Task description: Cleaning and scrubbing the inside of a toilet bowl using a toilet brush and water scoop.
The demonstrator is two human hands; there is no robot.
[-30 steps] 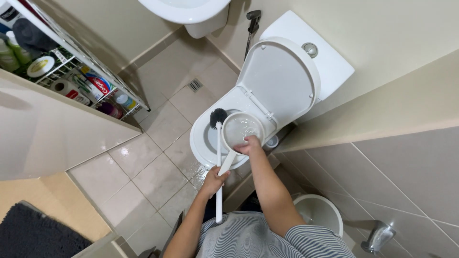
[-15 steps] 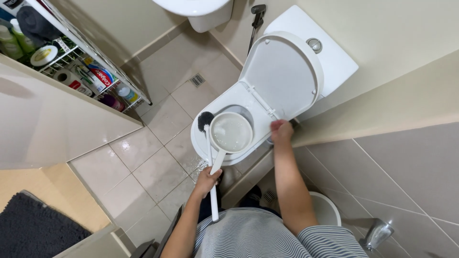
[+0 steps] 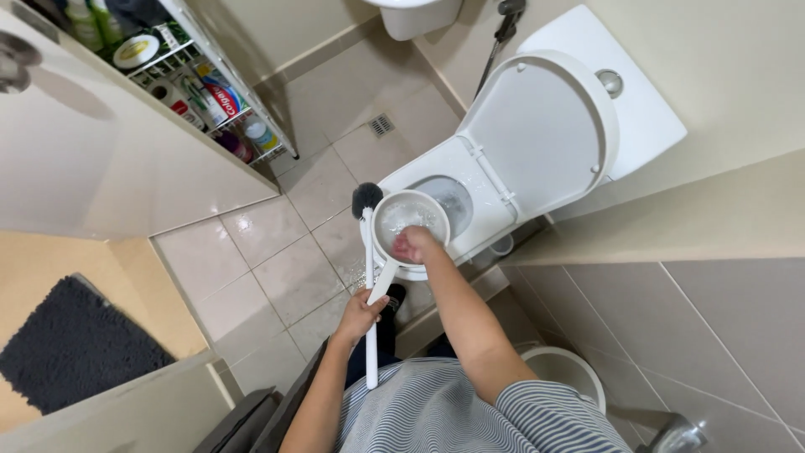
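While the left hand (image 3: 360, 315) grips brush (image 3: 367, 277) and dipper (image 3: 408, 226) handles, the right hand (image 3: 412, 245) dips loosely curled into the dipper.

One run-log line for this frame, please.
left hand: grips toilet brush, scoop handle | right hand: in white scoop | over open toilet

tiled floor (image 3: 277, 252), toilet (image 3: 470, 201), dark mat (image 3: 75, 344), bucket (image 3: 562, 373)

The left hand (image 3: 362, 315) is fisted low, while the right hand (image 3: 412, 244) reaches forward, fingers curled.
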